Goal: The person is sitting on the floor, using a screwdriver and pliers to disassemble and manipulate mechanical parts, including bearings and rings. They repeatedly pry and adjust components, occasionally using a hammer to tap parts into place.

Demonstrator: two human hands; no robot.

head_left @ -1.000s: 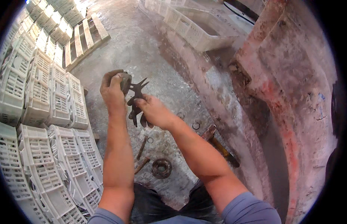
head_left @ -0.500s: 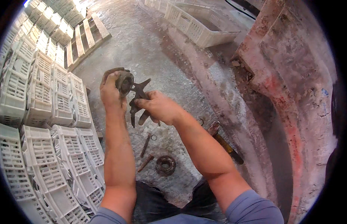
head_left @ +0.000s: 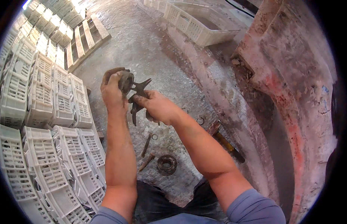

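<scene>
My left hand (head_left: 113,91) grips a round, dark metal hub (head_left: 125,81) held up over the wet concrete floor. Against it my right hand (head_left: 155,107) holds a dark, multi-armed metal puller (head_left: 138,95) whose arms stick out above and below my fingers. Both hands meet at chest height, the two parts touching. Below them on the floor lie a ring-shaped bearing part (head_left: 166,164), two rusty bolts (head_left: 146,153) and a small ring (head_left: 200,121).
Stacks of white plastic crates (head_left: 42,112) fill the left side. A wooden pallet (head_left: 83,37) lies at the back left. A white crate (head_left: 197,26) stands at the back. A worn reddish hull-like wall (head_left: 289,86) rises on the right, with a yellow-handled tool (head_left: 223,140) at its foot.
My hands stayed together on the hub and puller, shifting slightly. My right hand has slid a little along the puller.
</scene>
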